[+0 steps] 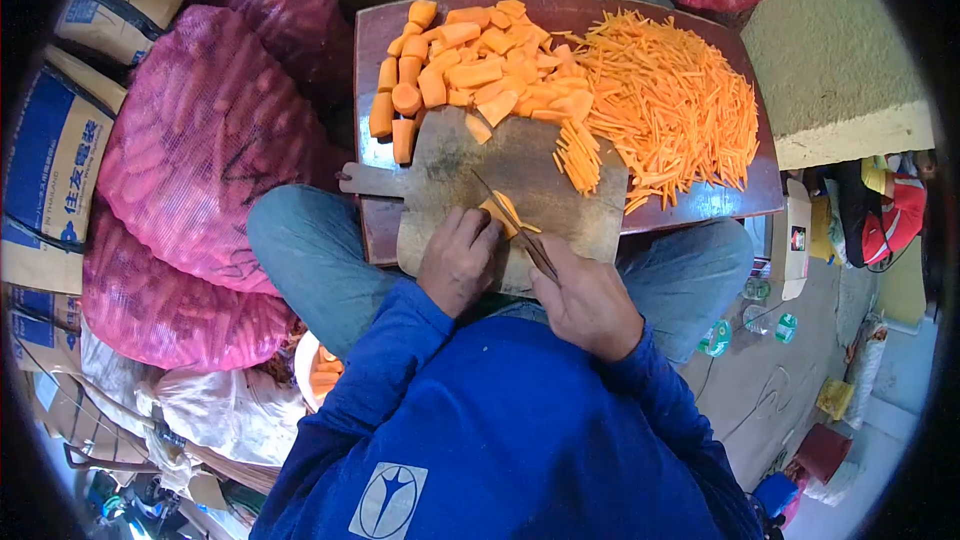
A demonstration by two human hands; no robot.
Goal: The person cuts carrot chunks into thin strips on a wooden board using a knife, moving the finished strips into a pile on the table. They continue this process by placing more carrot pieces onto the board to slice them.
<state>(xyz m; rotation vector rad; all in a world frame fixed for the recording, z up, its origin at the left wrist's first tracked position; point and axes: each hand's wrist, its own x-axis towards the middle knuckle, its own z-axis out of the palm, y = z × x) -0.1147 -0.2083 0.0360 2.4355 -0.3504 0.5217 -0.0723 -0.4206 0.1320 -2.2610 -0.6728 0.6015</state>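
Note:
My left hand [458, 262] presses down on a stack of carrot slices [502, 214] on a worn wooden cutting board [450, 175]. My right hand [588, 302] grips a knife [512, 221], its blade laid across the slices right beside my left fingertips. Beyond the board lie a heap of carrot chunks [470, 70] and a wide spread of thin carrot sticks [670, 105]. A small bundle of cut sticks [578, 158] rests at the board's far right.
The board sits on a dark red table [372, 40] over my crossed legs. Pink mesh sacks of carrots [195, 140] and cardboard boxes [50, 155] crowd the left. Bottles and bags lie on the floor at the right [760, 325].

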